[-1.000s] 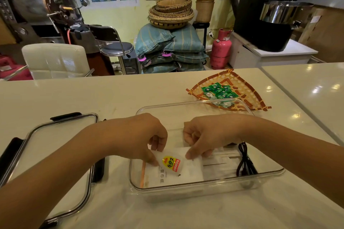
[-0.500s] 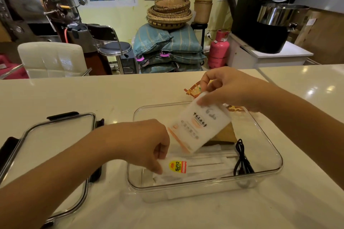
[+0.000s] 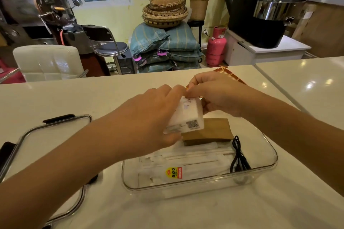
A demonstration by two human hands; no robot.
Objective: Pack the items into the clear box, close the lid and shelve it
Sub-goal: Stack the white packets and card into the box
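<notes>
Head view. We see both forearms reach forward over the clear box (image 3: 268,169). The left hand (image 3: 149,117) grips the white packet (image 3: 186,117) along its near-left side, fingers curled round it; the right hand (image 3: 216,95) pinches the packet's far top edge. The packet hangs tilted above the box's far part, over a brown sleeve (image 3: 208,132). Beneath the hands lie a glue packet (image 3: 174,173) and a black cable (image 3: 239,156). The lid (image 3: 55,132) lies left of the left forearm.

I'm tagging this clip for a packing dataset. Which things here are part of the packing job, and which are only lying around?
Job:
clear box
lid
white packet, held by left hand and right hand
brown card sleeve
black cable
502 glue packet

Lying about:
woven tray
white chair
pink gas cylinder
</notes>
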